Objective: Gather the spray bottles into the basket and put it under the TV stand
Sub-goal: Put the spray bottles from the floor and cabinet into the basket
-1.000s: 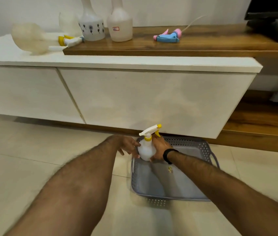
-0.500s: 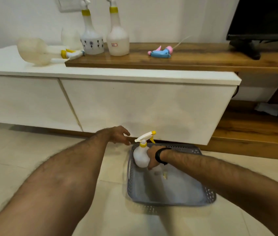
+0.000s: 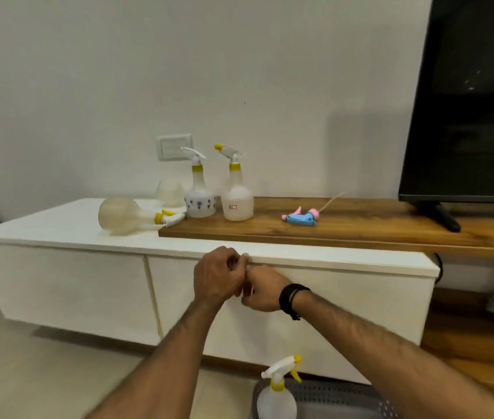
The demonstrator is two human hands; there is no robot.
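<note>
Head view: left hand point(image 3: 218, 275), right hand point(image 3: 262, 290) touching, both grips curled, empty (spray bottle point(image 3: 277, 394) upright in basket point(image 3: 339, 394)).

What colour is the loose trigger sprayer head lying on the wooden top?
Blue body with pink trigger and nozzle parts: the sprayer head, clearest in the head view.

One white spray bottle point(image 3: 277, 391) with yellow collar and trigger stands upright in the left end of the grey perforated basket point(image 3: 339, 396), near, on the floor by the TV stand point(image 3: 285, 294). On the stand top: two upright bottles point(image 3: 200, 189) point(image 3: 236, 189) side by side, round bottle point(image 3: 124, 216) lying on its side to their left, blue-pink spray head point(image 3: 300, 217) lying loose on the right.
</note>
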